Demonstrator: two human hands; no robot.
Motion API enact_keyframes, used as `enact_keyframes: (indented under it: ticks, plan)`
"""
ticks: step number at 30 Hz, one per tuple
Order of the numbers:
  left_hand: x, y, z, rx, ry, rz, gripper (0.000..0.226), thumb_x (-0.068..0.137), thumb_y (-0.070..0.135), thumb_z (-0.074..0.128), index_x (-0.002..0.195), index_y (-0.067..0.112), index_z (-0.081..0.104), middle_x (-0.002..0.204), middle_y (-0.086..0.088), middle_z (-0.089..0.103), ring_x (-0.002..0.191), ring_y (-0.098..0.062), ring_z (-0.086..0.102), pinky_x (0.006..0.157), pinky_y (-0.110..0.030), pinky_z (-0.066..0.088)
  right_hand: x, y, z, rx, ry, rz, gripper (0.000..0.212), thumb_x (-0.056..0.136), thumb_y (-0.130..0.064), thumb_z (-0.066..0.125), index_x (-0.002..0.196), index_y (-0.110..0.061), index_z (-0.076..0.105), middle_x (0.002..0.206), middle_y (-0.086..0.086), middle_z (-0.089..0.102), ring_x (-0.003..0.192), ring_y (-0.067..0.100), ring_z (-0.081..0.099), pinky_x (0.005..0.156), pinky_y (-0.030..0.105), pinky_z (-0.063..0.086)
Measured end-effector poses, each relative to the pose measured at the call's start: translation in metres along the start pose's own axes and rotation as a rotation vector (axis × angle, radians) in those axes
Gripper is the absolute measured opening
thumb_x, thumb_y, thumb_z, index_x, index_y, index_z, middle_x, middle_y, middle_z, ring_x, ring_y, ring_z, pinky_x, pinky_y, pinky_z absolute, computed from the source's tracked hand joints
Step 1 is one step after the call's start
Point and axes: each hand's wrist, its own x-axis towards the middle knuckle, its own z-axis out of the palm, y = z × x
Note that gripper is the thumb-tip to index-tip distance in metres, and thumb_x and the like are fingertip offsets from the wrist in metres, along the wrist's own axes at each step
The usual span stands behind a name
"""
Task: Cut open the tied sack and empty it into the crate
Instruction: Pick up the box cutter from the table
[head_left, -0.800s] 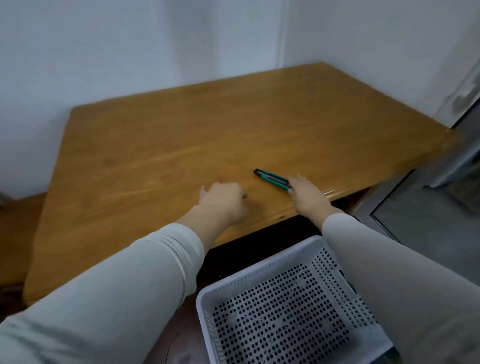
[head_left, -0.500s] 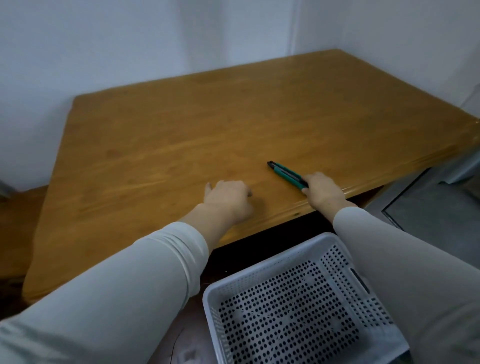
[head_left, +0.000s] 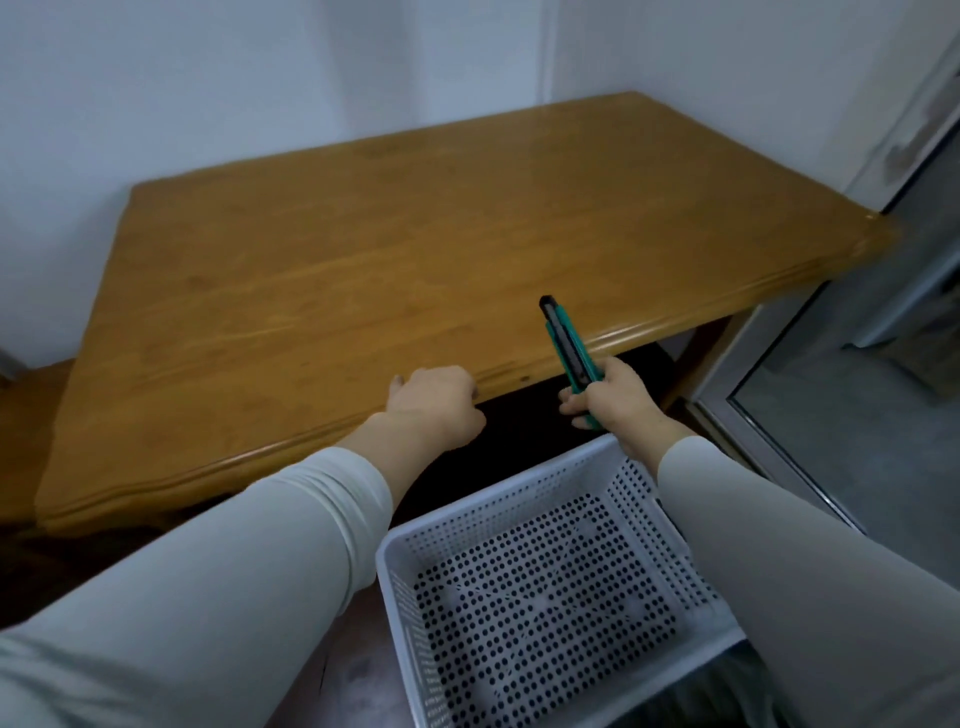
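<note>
The wooden table (head_left: 415, 249) carried nothing on its top, and no sack was in view. Below its near edge sat the white perforated crate (head_left: 545, 587), empty. The left hand (head_left: 436, 405) rested curled on that edge, fingers pressed together. The right hand (head_left: 613, 400) had lifted the green utility knife (head_left: 566, 343) off the table, fingers wrapped around its handle, so cutting could probably follow once the sack turned up.

Table (head_left: 363, 270) — glossy varnished wood; crate (head_left: 524, 597) — perforated white plastic, matt.
</note>
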Motion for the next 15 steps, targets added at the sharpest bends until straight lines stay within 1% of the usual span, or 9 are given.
enact_keyframes:
  ticks: [3, 6, 9, 10, 11, 12, 13, 14, 15]
  plan:
    - [-0.036, 0.034, 0.029, -0.025, -0.021, -0.004, 0.042, 0.095, 0.025, 0.049, 0.137, 0.021, 0.049, 0.132, -0.004, 0.057, 0.127, -0.028, 0.047, 0.119, -0.048, 0.017, -0.043, 0.036, -0.035, 0.068, -0.055, -0.009, 0.053, 0.089, 0.008, 0.049, 0.138, -0.008, 0.037, 0.093, 0.010, 0.060, 0.084, 0.021, 0.060, 0.070, 0.033, 0.055]
    - [-0.086, 0.078, 0.072, -0.080, -0.041, -0.004, 0.043, 0.095, 0.022, 0.050, 0.138, 0.019, 0.048, 0.127, -0.005, 0.061, 0.120, -0.026, 0.053, 0.115, -0.047, 0.027, -0.095, 0.085, -0.082, 0.057, -0.077, -0.020, 0.048, 0.089, 0.005, 0.048, 0.135, -0.007, 0.041, 0.091, 0.011, 0.056, 0.072, 0.018, 0.056, 0.060, 0.030, 0.051]
    - [-0.142, 0.126, 0.125, -0.106, -0.045, -0.021, 0.039, 0.095, 0.023, 0.051, 0.133, 0.019, 0.052, 0.115, -0.004, 0.062, 0.116, -0.026, 0.056, 0.112, -0.047, 0.034, -0.144, 0.147, -0.134, 0.035, -0.124, -0.009, 0.051, 0.084, 0.011, 0.047, 0.132, -0.006, 0.044, 0.090, 0.010, 0.057, 0.074, 0.019, 0.055, 0.058, 0.029, 0.049]
    - [-0.158, 0.140, 0.146, -0.103, -0.056, -0.029, 0.031, 0.094, 0.023, 0.052, 0.124, 0.021, 0.058, 0.110, -0.003, 0.063, 0.114, -0.026, 0.057, 0.111, -0.047, 0.034, -0.158, 0.170, -0.151, 0.014, -0.143, -0.002, 0.052, 0.082, 0.013, 0.048, 0.131, -0.005, 0.045, 0.089, 0.008, 0.057, 0.078, 0.019, 0.056, 0.059, 0.030, 0.050]
    - [-0.174, 0.153, 0.166, -0.086, -0.084, -0.030, 0.016, 0.094, 0.023, 0.052, 0.104, 0.026, 0.063, 0.099, -0.001, 0.062, 0.111, -0.027, 0.059, 0.110, -0.048, 0.036, -0.172, 0.192, -0.168, 0.001, -0.161, 0.010, 0.051, 0.082, 0.014, 0.049, 0.130, -0.004, 0.046, 0.090, 0.007, 0.057, 0.080, 0.019, 0.056, 0.060, 0.030, 0.050]
    - [-0.189, 0.166, 0.187, -0.074, -0.109, -0.024, 0.016, 0.093, 0.022, 0.052, 0.080, 0.032, 0.055, 0.085, 0.003, 0.055, 0.104, -0.027, 0.061, 0.108, -0.049, 0.037, -0.185, 0.213, -0.183, 0.001, -0.176, 0.027, 0.052, 0.082, 0.015, 0.049, 0.130, -0.004, 0.046, 0.090, 0.006, 0.057, 0.082, 0.019, 0.056, 0.060, 0.030, 0.049]
    - [-0.201, 0.178, 0.207, -0.061, -0.132, -0.034, 0.031, 0.092, 0.022, 0.051, 0.067, 0.035, 0.039, 0.076, 0.006, 0.045, 0.095, -0.027, 0.061, 0.107, -0.050, 0.039, -0.197, 0.233, -0.196, 0.009, -0.185, 0.046, 0.052, 0.083, 0.016, 0.048, 0.131, -0.005, 0.045, 0.090, 0.005, 0.058, 0.083, 0.019, 0.056, 0.060, 0.030, 0.048]
    - [-0.212, 0.191, 0.224, -0.054, -0.154, -0.025, 0.039, 0.092, 0.022, 0.052, 0.063, 0.035, 0.029, 0.072, 0.009, 0.038, 0.090, -0.025, 0.058, 0.107, -0.050, 0.038, -0.206, 0.252, -0.208, 0.020, -0.187, 0.066, 0.052, 0.083, 0.016, 0.047, 0.131, -0.005, 0.044, 0.090, 0.005, 0.058, 0.084, 0.019, 0.056, 0.061, 0.030, 0.047]
    - [-0.222, 0.202, 0.240, -0.050, -0.174, -0.011, 0.040, 0.092, 0.023, 0.052, 0.063, 0.036, 0.027, 0.072, 0.010, 0.036, 0.090, -0.024, 0.056, 0.108, -0.050, 0.037, -0.215, 0.271, -0.219, 0.026, -0.187, 0.085, 0.051, 0.084, 0.016, 0.047, 0.131, -0.004, 0.044, 0.090, 0.004, 0.058, 0.087, 0.021, 0.057, 0.064, 0.032, 0.048]
